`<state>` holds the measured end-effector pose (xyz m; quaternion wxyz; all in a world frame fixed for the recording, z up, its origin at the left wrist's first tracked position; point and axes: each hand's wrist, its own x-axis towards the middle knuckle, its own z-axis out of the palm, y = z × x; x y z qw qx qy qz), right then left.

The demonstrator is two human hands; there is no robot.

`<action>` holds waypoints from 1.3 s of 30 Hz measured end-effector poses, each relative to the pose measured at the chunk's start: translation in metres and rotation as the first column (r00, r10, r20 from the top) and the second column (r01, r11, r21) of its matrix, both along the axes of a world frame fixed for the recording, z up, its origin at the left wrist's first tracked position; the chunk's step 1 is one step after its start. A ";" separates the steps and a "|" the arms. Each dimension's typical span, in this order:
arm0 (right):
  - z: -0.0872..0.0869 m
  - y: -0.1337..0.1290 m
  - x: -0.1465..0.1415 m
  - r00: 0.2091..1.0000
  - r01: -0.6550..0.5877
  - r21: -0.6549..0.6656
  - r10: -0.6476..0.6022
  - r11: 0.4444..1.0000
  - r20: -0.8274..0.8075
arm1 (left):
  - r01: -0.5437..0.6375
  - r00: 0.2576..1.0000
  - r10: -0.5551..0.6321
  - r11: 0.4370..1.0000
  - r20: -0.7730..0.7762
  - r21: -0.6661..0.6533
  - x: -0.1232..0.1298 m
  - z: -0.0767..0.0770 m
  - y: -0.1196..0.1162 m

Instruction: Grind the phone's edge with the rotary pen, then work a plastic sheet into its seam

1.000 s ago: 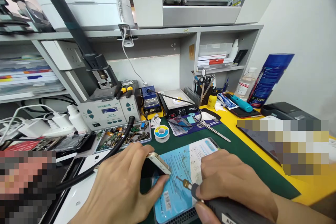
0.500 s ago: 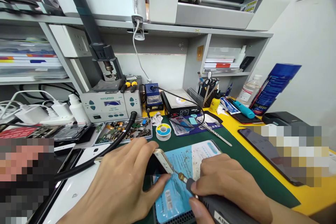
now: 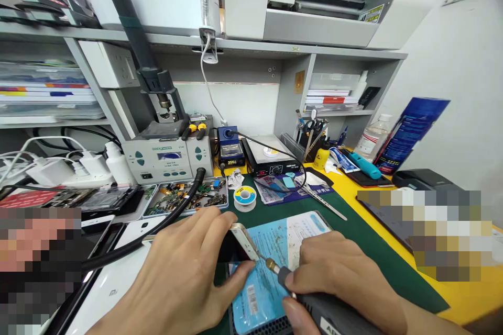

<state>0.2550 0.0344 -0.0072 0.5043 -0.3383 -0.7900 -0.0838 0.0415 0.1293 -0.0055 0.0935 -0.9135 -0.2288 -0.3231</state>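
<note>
My left hand [image 3: 184, 267] is closed around a phone [image 3: 244, 241] with a pale metal edge, tilted so that its bottom end faces right. Its dark face is partly hidden by the hand. In my right hand [image 3: 341, 264] lies a dark grey electric screwdriver [image 3: 320, 306], gripped between thumb and fingers. The thin bit points up and left and meets the phone's bottom edge; whether it sits in a screw is too small to tell. Beneath both hands is a blue and white packet [image 3: 255, 298] on a black perforated base, on the green mat.
A tray of small circuit parts [image 3: 184, 196] and a solder spool [image 3: 244, 199] stand behind my hands. A black hose [image 3: 173, 220] crosses a white phone or tablet [image 3: 121, 277] at left. Tweezers [image 3: 324, 204] lie behind at right, and a soldering station [image 3: 168, 157] stands at the back.
The view has shifted very slightly. Both hands, the phone and the screwdriver keep the same pose, with the bit still at the phone's edge.
</note>
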 end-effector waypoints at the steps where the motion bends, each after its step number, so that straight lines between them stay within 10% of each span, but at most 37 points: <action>1: 0.001 0.000 0.000 1.000 0.000 0.007 0.000 1.000 -0.007 | -0.004 1.000 0.004 1.000 -0.007 -0.005 0.000 0.000 0.000; 39: -0.010 0.009 -0.006 0.986 0.164 0.147 -0.163 0.975 -0.019 | -0.142 0.983 0.150 0.987 -0.108 0.079 0.007 0.006 -0.005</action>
